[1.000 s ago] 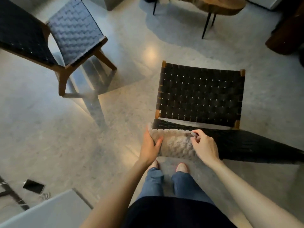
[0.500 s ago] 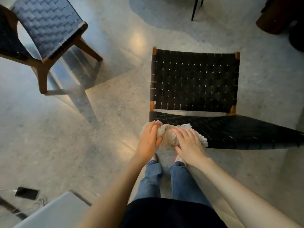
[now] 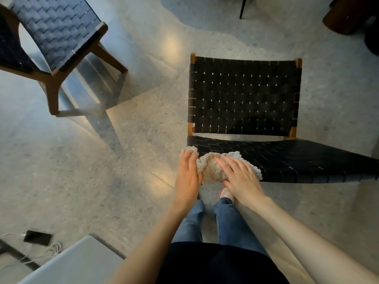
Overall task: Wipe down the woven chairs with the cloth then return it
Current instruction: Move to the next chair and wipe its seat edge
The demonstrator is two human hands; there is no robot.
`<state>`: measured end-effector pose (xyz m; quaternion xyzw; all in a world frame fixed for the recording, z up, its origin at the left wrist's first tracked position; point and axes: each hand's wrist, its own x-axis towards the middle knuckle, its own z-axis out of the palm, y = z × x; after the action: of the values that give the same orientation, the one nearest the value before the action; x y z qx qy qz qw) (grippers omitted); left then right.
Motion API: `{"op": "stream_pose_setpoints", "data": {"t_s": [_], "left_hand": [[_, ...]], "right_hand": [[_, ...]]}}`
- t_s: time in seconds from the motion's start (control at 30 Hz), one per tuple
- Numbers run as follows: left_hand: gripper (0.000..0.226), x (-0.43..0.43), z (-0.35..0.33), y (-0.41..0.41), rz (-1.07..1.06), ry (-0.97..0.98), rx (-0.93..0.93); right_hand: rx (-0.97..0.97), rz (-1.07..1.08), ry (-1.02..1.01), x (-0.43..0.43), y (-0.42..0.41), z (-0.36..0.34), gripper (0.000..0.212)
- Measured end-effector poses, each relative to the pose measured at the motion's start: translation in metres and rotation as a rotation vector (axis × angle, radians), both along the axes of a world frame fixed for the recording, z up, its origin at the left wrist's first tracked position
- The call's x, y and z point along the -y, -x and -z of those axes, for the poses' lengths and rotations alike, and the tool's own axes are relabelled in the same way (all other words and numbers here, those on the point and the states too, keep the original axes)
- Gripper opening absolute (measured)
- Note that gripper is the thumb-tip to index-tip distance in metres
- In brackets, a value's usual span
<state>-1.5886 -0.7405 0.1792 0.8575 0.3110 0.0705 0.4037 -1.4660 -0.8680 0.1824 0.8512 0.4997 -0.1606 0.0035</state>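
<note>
A black woven chair (image 3: 245, 95) with wooden corners stands right in front of me, its seat facing away and its backrest top nearest to me. A fluffy beige cloth (image 3: 211, 167) lies bunched over the left end of that backrest top. My left hand (image 3: 187, 177) grips the cloth's left end, fingers curled over it. My right hand (image 3: 239, 177) lies flat on the cloth with straight fingers, pressing it onto the weave. A second woven chair (image 3: 55, 31) stands at the upper left.
A grey table corner (image 3: 78, 265) is at the lower left, with a dark floor socket (image 3: 38, 237) and white cables beside it. A thin black table leg (image 3: 244, 7) and a dark brown object (image 3: 346, 15) stand at the top. My feet are just behind the chair.
The cloth, spread flat between both hands a second ago, is now bunched. My right hand has gone from pinching its edge to lying flat on it. The view has tilted downward.
</note>
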Motion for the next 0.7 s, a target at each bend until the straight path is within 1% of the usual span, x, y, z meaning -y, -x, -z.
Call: {"op": "stream_pose_setpoints", "data": {"t_s": [0.03,0.1,0.13,0.23,0.33,0.43,0.57,0.7], "left_hand": [[0.047,-0.002,0.001,0.0,0.069,-0.128,-0.073],[0.051,-0.007,0.0,-0.001,0.246,-0.382,-0.292],[0.054,-0.009,-0.001,-0.002,0.323,-0.476,-0.391],[0.061,-0.012,-0.001,-0.007,0.457,-0.631,-0.569],[0.065,-0.011,-0.001,-0.013,0.524,-0.689,-0.631],[0.066,-0.003,-0.005,-0.023,0.584,-0.704,-0.681],[0.064,0.014,-0.009,-0.042,0.586,-0.677,-0.719],[0.063,0.047,-0.008,-0.065,0.566,-0.596,-0.672]], "right_hand": [[0.002,-0.011,0.022,0.0,-0.001,0.0,0.077],[0.006,-0.03,0.082,-0.001,-0.003,0.002,0.075],[0.007,-0.04,0.106,-0.001,-0.004,0.004,0.074],[0.012,-0.082,0.15,0.0,-0.011,0.006,0.072],[0.001,-0.111,0.138,0.005,-0.02,0.009,0.07],[-0.018,-0.133,0.115,0.013,-0.028,0.011,0.068],[-0.011,-0.139,0.094,0.03,-0.041,0.012,0.067],[-0.005,-0.15,0.093,0.063,-0.065,0.012,0.067]]}}
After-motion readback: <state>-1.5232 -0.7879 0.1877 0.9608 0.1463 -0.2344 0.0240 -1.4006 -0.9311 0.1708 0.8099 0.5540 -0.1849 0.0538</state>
